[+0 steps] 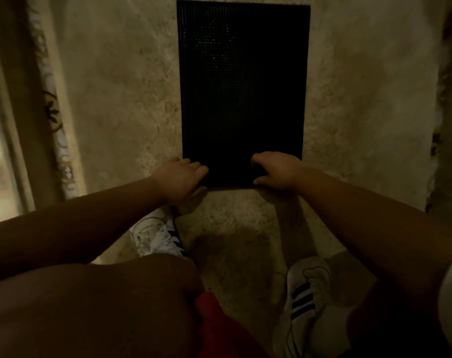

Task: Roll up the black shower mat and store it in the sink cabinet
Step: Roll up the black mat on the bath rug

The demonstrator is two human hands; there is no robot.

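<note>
The black shower mat [241, 86] lies flat on a pale mottled floor, a long rectangle with a fine dotted grid, reaching away from me. My left hand [179, 177] grips its near left corner, fingers on top and thumb under the edge. My right hand [277, 170] holds the near right corner the same way, fingers curled over the mat. The near edge looks slightly raised off the floor. The sink cabinet is not in view.
My two feet in white sneakers with black stripes [303, 298] stand just behind the mat's near edge. A patterned border strip [56, 125] and a raised ledge run along the left. A dark edge [441, 125] bounds the floor on the right.
</note>
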